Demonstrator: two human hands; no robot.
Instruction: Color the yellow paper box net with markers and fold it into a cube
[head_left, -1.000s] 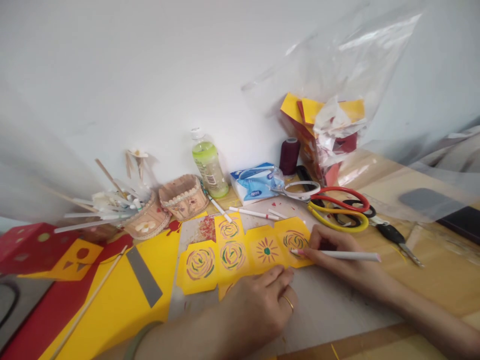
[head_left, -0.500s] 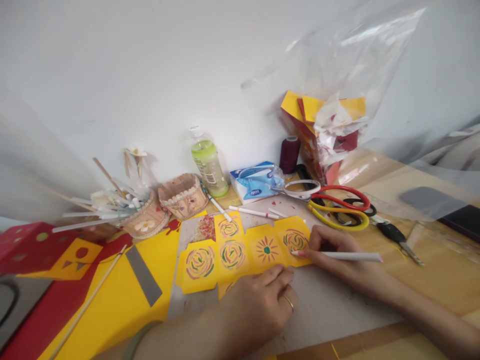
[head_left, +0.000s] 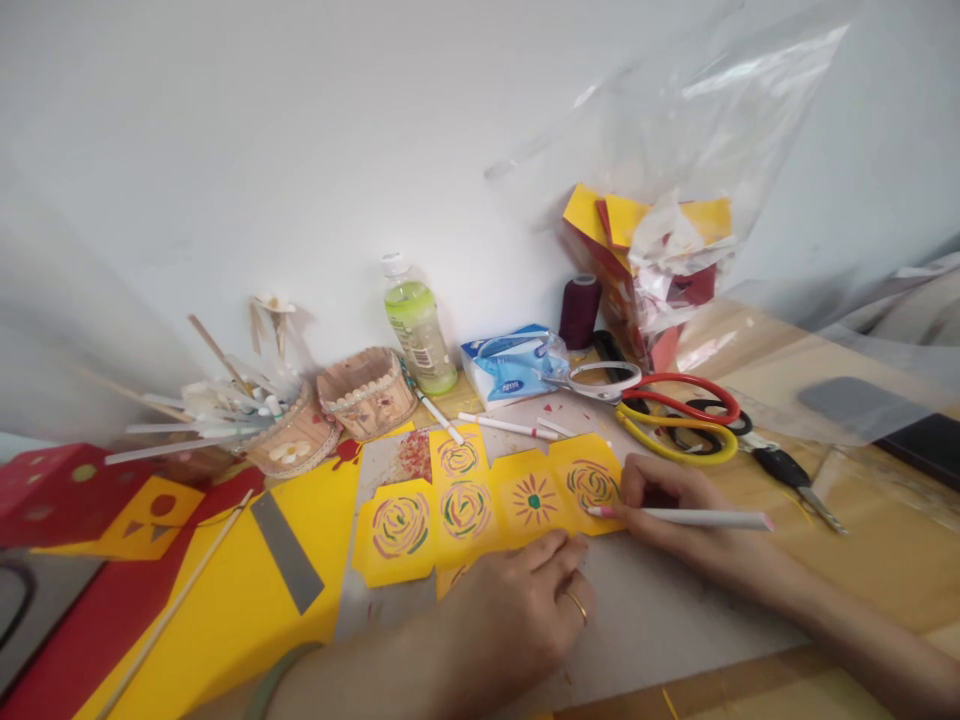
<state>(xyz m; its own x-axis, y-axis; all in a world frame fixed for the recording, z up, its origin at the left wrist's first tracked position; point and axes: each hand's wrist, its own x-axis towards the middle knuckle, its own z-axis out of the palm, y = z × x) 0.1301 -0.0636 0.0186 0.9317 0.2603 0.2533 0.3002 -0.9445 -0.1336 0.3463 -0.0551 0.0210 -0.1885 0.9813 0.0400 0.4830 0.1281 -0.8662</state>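
Observation:
A yellow paper box cutout (head_left: 480, 500) lies unfolded, its panels drawn with swirls of pink and green strokes and one sunburst with a green centre. My right hand (head_left: 679, 505) pinches a white felt-tip pen (head_left: 712, 518) with a pink end, its tip at the lower edge of the rightmost swirl. My left hand (head_left: 517, 605), wearing a ring, rests with fingers laid down along the cutout's lower edge and covers part of a bottom panel. A grey board (head_left: 645, 620) lies beneath the cutout.
Behind the cutout are more felt-tip pens (head_left: 506, 426), a tissue pack (head_left: 510, 365), a green drink bottle (head_left: 420, 335) and small baskets (head_left: 367, 395). Scissors (head_left: 675, 440) and a key (head_left: 799, 480) lie to the right. At left are yellow card (head_left: 225, 600) and a wooden stick (head_left: 180, 600).
My right hand and the pen have shifted very slightly to the right and down along the swirl's lower edge. My left hand stays in place.

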